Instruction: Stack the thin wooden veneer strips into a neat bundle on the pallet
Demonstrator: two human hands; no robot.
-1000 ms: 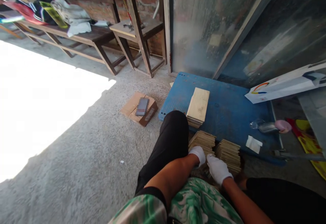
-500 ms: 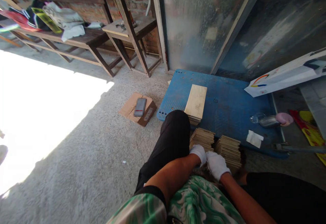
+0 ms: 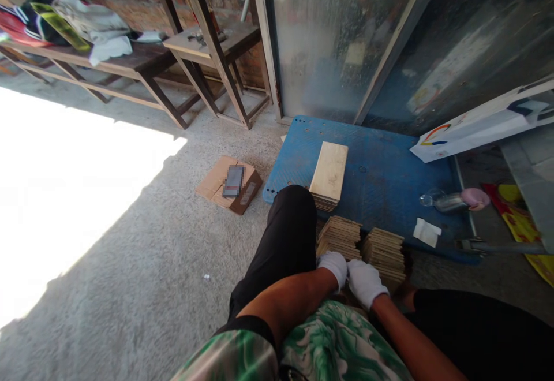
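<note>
My left hand, in a white glove, is closed close to my body, at the near end of a stack of thin wooden boards. Beside it, almost touching, my gloved right hand is curled with its knuckles up, in front of a second stack of wooden boards. What the fingers of either hand hold, if anything, is hidden beneath the gloves. A third, neat stack of pale boards lies on the blue plastic platform just beyond my knee.
A cardboard box with a blurred phone-like object on it sits on the floor at left. On the platform's right are a bottle with a pink lid and a white paper. A wooden bench with clothes stands behind.
The whole view has shifted slightly, so everything appears a little further left. Both hands stay close together in front of the board stacks, with hardly any change in their pose.
</note>
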